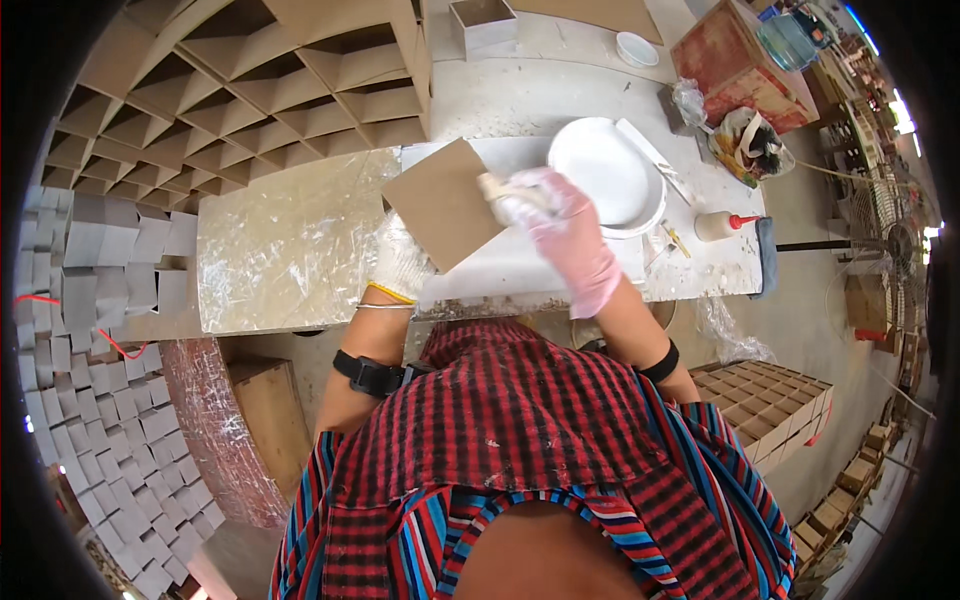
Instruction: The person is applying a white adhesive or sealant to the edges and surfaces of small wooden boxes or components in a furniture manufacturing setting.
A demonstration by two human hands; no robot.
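A square brown cardboard piece (pixel 447 205) is tilted over the white-covered part of the worktable. My left hand (pixel 400 255), in a white knit glove with a yellow cuff, grips its lower left edge; the fingers beneath it are hidden. My right hand (pixel 555 225) wears a pink glove with whitish material over the fingers. Its fingers are closed near the cardboard's right corner, around something pale whose kind I cannot make out. Right beside that hand stands a round white basin (pixel 657 212) with a white layer inside.
Stacked brown cardboard grids (pixel 290 95) rise at the far left, above many grey-white boxes (pixel 100 235). Right of the basin lie a flat white strip (pixel 655 160) and a white squeeze bottle (pixel 714 227) with a red tip. A fan (pixel 900 245) stands beyond the table's right end.
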